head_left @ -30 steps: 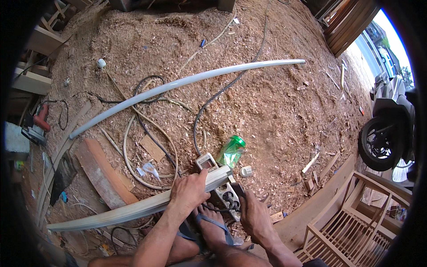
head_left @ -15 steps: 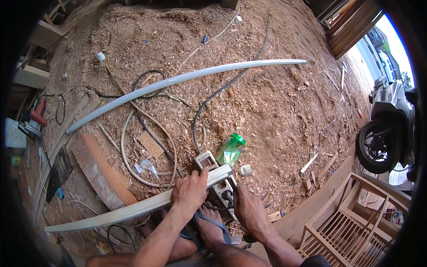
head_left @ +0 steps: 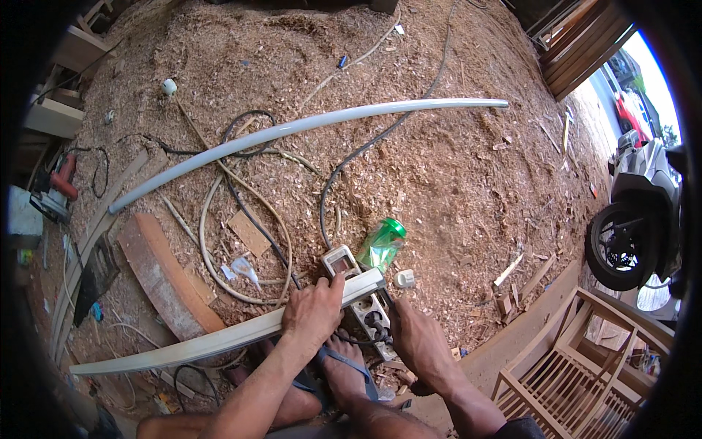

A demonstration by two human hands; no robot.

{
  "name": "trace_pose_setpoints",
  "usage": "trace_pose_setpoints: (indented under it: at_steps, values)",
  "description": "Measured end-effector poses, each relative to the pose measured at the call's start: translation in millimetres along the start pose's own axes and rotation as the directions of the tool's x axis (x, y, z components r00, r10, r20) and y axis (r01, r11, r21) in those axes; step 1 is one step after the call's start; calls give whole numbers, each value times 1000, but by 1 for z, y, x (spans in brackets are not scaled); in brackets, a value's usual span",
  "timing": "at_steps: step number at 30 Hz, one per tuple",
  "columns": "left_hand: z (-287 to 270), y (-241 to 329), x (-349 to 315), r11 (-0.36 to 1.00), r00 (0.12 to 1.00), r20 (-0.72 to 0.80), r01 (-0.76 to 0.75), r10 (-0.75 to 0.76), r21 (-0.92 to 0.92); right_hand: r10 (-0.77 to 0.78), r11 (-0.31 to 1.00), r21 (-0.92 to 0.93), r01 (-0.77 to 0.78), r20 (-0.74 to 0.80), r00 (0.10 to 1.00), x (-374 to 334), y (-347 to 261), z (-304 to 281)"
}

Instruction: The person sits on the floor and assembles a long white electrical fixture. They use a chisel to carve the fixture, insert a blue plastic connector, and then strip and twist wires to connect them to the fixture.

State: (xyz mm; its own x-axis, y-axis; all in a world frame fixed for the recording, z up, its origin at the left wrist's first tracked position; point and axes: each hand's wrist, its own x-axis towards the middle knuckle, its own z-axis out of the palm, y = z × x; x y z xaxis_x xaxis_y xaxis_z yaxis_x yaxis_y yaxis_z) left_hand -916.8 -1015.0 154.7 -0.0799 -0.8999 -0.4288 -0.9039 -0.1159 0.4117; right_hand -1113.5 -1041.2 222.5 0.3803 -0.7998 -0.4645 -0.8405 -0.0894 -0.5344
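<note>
A long white lamp batten (head_left: pixel 183 353) runs from the lower left to the middle, lying over my feet. My left hand (head_left: pixel 316 309) is wrapped round it near its right end. At that end my right hand (head_left: pixel 420 338) is closed on a slim dark tool (head_left: pixel 387 298); its kind is mostly hidden by my fingers. Below the batten's end lies a white power strip (head_left: pixel 373 316) with a dark plug in it. A white socket box (head_left: pixel 339 262) sits just beyond. Farther off, a white tube (head_left: pixel 314 126) rests on the wood shavings.
Close by are a green-lidded clear jar (head_left: pixel 383 244) and a small white cap (head_left: pixel 404 278). Looped cables (head_left: pixel 212 241) and a curved plank (head_left: pixel 167 282) lie left. A red-handled power tool (head_left: pixel 62 179), a slatted wooden frame (head_left: pixel 570 373) and a motorbike (head_left: pixel 636 212) stand around.
My right hand and the dark tool have shifted slightly at the batten's end. My left hand keeps its grip. Outside, a red vehicle has come into view at the far right.
</note>
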Motion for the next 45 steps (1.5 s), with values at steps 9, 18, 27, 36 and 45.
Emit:
trace_pose_setpoints:
  at_steps: [9,18,27,36,45]
  values:
    - [8,-1,2,1000,1000,9,23,-23,-11,-87,991,-94,92,61,994,5,6,-4]
    - [16,-5,1,999,996,-74,-54,54,7,-40,982,-176,70,165,986,18,7,3]
    - [27,-4,4,997,995,-88,-45,50,57,33,998,-53,-26,128,991,23,17,15]
    - [31,-2,4,992,993,-103,-37,50,123,32,977,-213,4,163,986,19,6,7]
    - [32,-7,5,994,990,-116,-70,80,84,8,971,-237,28,147,989,22,10,13]
